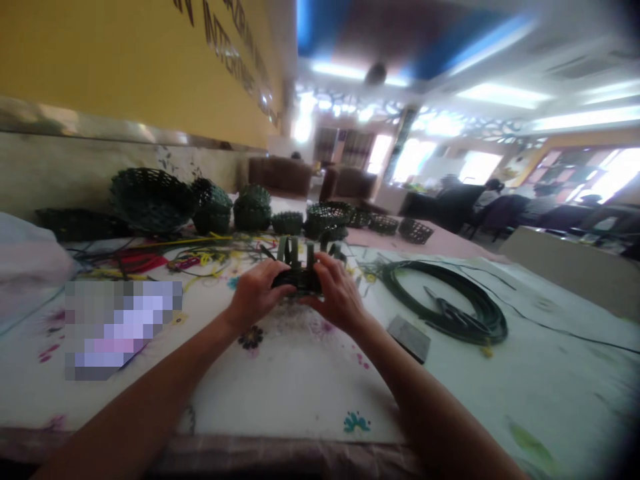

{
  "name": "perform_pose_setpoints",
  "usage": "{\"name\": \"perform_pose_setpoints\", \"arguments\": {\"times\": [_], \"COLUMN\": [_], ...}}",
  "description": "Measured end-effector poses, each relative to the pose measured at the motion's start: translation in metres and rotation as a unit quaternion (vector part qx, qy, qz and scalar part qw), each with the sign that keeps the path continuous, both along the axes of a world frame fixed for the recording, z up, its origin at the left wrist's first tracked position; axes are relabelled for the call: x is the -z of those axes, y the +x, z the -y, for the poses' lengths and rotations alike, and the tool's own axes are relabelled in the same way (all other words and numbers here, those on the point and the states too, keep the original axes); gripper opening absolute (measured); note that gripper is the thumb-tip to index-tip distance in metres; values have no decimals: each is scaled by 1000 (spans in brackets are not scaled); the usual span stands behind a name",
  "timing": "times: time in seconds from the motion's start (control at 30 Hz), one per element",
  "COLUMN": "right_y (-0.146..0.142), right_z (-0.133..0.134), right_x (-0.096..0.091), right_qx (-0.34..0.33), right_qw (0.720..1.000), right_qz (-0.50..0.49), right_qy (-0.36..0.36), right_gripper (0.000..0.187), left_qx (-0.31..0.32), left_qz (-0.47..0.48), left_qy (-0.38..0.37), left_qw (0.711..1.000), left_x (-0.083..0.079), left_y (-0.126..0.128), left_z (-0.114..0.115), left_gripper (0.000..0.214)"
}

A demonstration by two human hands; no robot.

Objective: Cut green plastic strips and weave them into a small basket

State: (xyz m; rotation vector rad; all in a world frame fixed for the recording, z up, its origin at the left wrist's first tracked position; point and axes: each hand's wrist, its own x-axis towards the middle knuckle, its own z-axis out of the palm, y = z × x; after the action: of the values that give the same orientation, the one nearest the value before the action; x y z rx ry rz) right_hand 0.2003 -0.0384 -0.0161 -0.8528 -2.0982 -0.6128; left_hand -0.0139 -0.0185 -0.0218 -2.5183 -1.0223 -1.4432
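Observation:
Between my hands, just above the flowered tablecloth (295,380), is a small dark green basket (300,279) woven from flat strips. Several strip ends stand up from it and some curl over in loops. My left hand (257,290) grips its left side, thumb toward me and fingers round the far side. On the right side, my right hand (337,290) is closed on the wall, with its fingers over the top. The palm sides and the basket's underside are partly hidden.
Finished-looking green baskets (153,200) line the back of the table. At right lie a coil of green strip (400,280), scissors (455,313) on it and a grey block (410,338). Yellow and red strips (140,263) lie at left, near a pixelated object (125,330). People sit far right.

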Motion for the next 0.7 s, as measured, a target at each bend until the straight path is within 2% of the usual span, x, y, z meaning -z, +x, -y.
{"name": "perform_pose_setpoints", "arguments": {"times": [0.13, 0.27, 0.4, 0.7], "right_y": [1, -1, -1, -5], "right_z": [-5, -9, -11, -9], "right_x": [6, 8, 8, 4], "right_qx": [34, 34, 17, 17], "right_qw": [999, 999, 999, 999], "right_qz": [29, 9, -13, -39], "right_qy": [14, -17, -36, -29], "right_gripper": [47, 45, 47, 31], "left_qx": [-7, -68, -120, -90], "left_qz": [-1, -80, -117, -74], "left_qy": [12, 47, 72, 58], "left_qw": [1000, 993, 983, 991], "left_x": [1, 3, 7, 4], "left_y": [1, 4, 7, 8], "left_z": [-2, -3, -4, -6], "left_gripper": [30, 43, 33, 24]}}
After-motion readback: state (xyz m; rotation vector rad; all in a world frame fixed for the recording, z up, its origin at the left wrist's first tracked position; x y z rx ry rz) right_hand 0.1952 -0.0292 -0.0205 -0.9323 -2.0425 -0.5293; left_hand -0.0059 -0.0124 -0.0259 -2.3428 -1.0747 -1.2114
